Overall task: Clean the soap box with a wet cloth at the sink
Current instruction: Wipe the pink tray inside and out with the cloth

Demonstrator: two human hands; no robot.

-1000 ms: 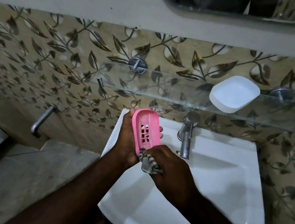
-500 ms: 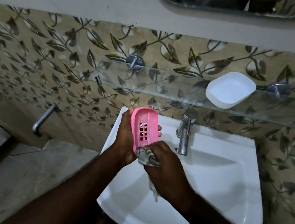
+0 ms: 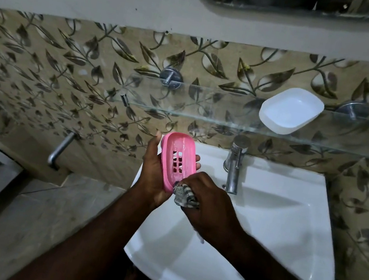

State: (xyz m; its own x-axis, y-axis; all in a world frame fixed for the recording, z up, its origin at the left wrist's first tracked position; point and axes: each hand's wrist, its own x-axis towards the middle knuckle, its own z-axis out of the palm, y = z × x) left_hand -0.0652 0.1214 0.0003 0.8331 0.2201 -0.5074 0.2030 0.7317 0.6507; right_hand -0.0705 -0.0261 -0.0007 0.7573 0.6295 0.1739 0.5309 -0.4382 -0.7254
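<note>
- Soap box (image 3: 178,161), a pink slotted tray, stands on end in the left grip (image 3: 152,171). The thumb lies along one long edge and fingertips show past the other, so this grip is clamped round it above the sink (image 3: 273,229).
- The right grip (image 3: 206,205) is curled tight on a bunched striped cloth (image 3: 184,195), which presses the tray's end nearest those knuckles, just below the slots.
- To wipe well, I judge the cloth should travel the tray's whole length away from the right grip, past the slots to the far rim. The left grip should brace from behind so the thin plastic neither flexes nor slips. A fold pushed into the slots would reach residue there.
- The tap (image 3: 233,170) stands just beyond the right grip, not touching it; no running water can be seen.
- A white dish (image 3: 291,110) sits on the glass shelf (image 3: 209,104), well above both grips.
- Against half a second ago little differs: the hold is the same and the cloth is at the same end. The right grip has edged slightly up the tray, and the cloth's hanging tail is now a blur under the wrist.
</note>
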